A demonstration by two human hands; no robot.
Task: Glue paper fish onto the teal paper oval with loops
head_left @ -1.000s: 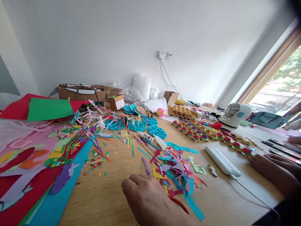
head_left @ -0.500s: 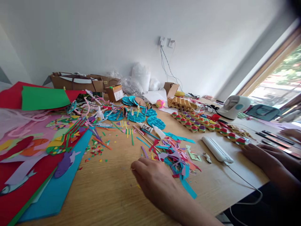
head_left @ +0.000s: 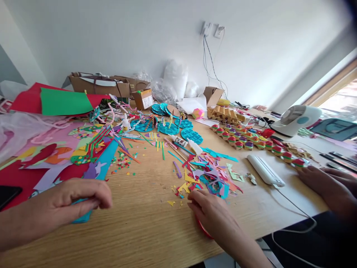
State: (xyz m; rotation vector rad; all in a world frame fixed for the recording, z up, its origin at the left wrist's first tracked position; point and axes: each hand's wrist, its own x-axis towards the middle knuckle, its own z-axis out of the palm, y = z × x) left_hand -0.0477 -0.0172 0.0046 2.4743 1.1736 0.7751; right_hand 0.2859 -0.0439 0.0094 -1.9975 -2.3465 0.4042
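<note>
My left hand (head_left: 80, 197) hovers over the near left of the table, beside the stack of coloured sheets. Its fingers curl in toward the thumb, and nothing shows between them. Just below the heap of paper scraps (head_left: 212, 175) is my right hand (head_left: 213, 214), palm down with bent fingers. From under it shows the edge of a red, curved object (head_left: 205, 229); the hand hides the rest, so its kind is unclear. Small yellow scraps (head_left: 182, 188) lie by the right fingertips. Blue sheets (head_left: 107, 160) stick out behind my left hand.
Glue bottles (head_left: 195, 146), blue-painted discs (head_left: 169, 127) and painted egg-carton strips (head_left: 237, 139) lie farther back. A white device (head_left: 264, 170) trails a cable on the right. Another person's hands (head_left: 326, 182) rest at the right edge. A dark phone-like object (head_left: 8, 195) lies at left.
My left hand has come into view from the left. My right hand sits farther right, a red edge now showing beneath it and yellow scraps uncovered. The view has shifted left.
</note>
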